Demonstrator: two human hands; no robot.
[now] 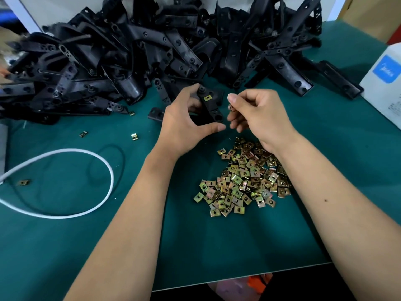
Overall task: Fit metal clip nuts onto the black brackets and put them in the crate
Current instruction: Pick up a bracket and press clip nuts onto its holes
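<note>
The left hand (184,124) grips a black bracket (209,107) above the green table (65,246), fingers curled over its far end and the thumb stretched along its near edge. One metal clip nut (207,97) already sits on the bracket's upper face, just right of the fingertips. Just to the right, the right hand (258,118) has its fingers curled inward, and thumb and forefinger pinch a small dark piece (230,107) held close to the bracket's right side; it looks like another clip nut, though it is too small to be sure. The two hands nearly touch at the thumb tips. Both forearms reach in from the near edge, bare, angled toward each other.

Near of the right wrist lies a loose heap of clip nuts (243,181), brassy and greenish, partly under the right forearm. A few stray nuts (134,137) lie scattered to the left. Far across the table is a large pile of black brackets (130,55). A white cord (91,157) loops on the left. At the far right stands a white box (384,94) with a blue label whose script appears to read "Midea".
</note>
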